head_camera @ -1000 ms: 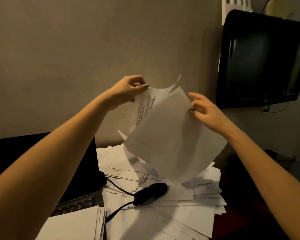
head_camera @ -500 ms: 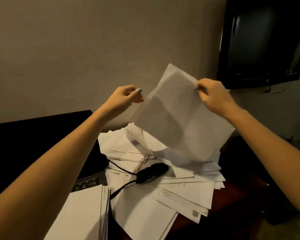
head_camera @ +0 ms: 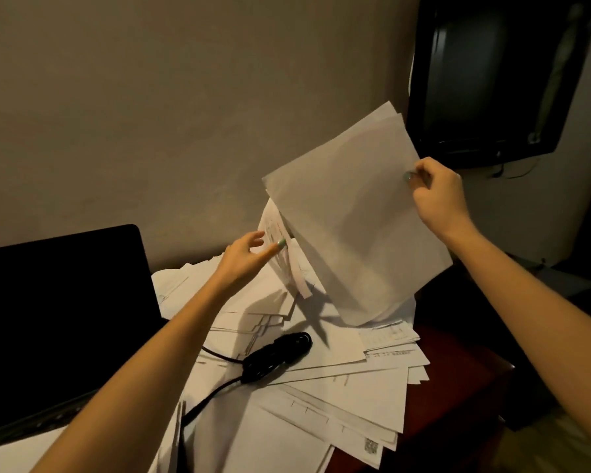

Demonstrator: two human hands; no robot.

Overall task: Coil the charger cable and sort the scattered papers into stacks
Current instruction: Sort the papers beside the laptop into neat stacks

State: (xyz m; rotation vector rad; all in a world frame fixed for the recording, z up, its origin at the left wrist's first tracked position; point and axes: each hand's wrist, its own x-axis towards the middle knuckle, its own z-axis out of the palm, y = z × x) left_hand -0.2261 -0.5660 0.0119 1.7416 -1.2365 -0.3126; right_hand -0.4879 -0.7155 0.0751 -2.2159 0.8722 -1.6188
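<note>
My right hand [head_camera: 435, 196] pinches the right edge of a few white sheets [head_camera: 352, 227] and holds them up over the desk. Lower down, my left hand [head_camera: 248, 256] reaches out with straight fingers, and a fingertip touches a printed sheet [head_camera: 275, 233] that stands up behind the held ones. Scattered papers [head_camera: 338, 397] cover the desk in overlapping layers. On top of them lies the black charger cable [head_camera: 280, 351], bundled in a loose coil with one end trailing down-left.
An open laptop [head_camera: 62, 302] with a dark screen stands at the left. A squared paper stack [head_camera: 173, 445] lies at the bottom left beside the trailing cable. A dark screen [head_camera: 485, 73] hangs on the wall at the top right. The red-brown desk edge [head_camera: 458, 387] shows on the right.
My left hand has dropped from beside the raised sheets down to the printed sheet. My right hand has carried its sheets to the right. The view has tilted further down.
</note>
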